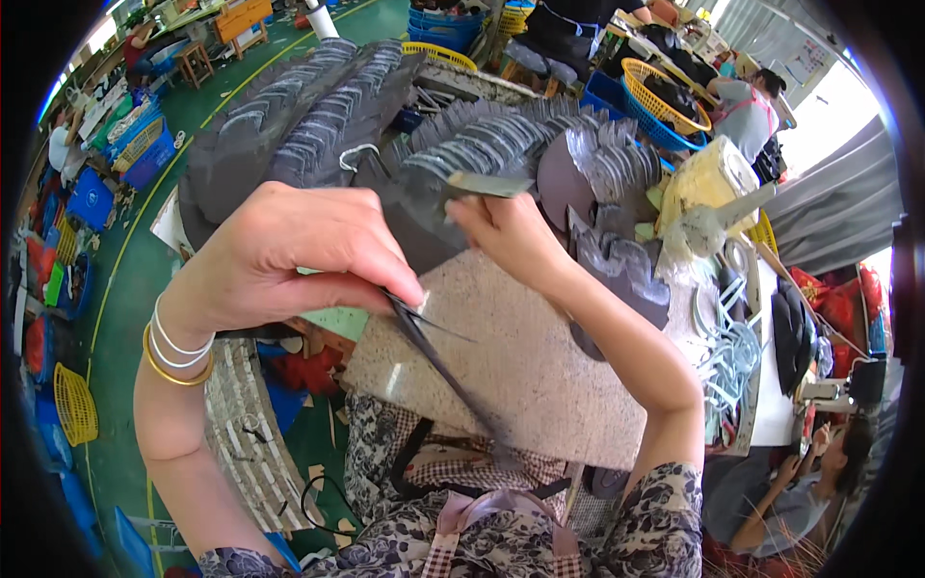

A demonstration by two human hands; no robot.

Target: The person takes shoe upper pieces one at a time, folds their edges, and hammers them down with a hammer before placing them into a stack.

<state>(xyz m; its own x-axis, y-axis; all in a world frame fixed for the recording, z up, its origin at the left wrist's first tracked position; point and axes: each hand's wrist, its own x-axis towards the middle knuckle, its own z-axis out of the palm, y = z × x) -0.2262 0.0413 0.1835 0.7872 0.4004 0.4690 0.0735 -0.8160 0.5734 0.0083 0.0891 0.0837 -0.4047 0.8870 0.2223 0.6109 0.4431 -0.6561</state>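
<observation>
My left hand (308, 255), with bracelets at the wrist, pinches a thin dark sheet piece (438, 364) between thumb and fingers. The piece is seen nearly edge-on and slants down over the pale work board (540, 361). My right hand (506, 231) is closed on a flat, grey-green, blade-like tool (491, 184); I cannot tell its exact kind. The tool is over fanned rows of dark grey cut pieces (472, 149), whose overlapping edges are pale and shiny. More such pieces (621, 279) lie by my right forearm, and a large stack (328, 111) spreads at the far left.
A yellowish tub (708, 183) with a pale, coated tool across it stands at the right. Light-blue straps (727, 352) lie near it. Blue and yellow baskets (665, 96) stand beyond. Co-workers sit at the far right and lower right. A woven stool top (255, 433) is at lower left.
</observation>
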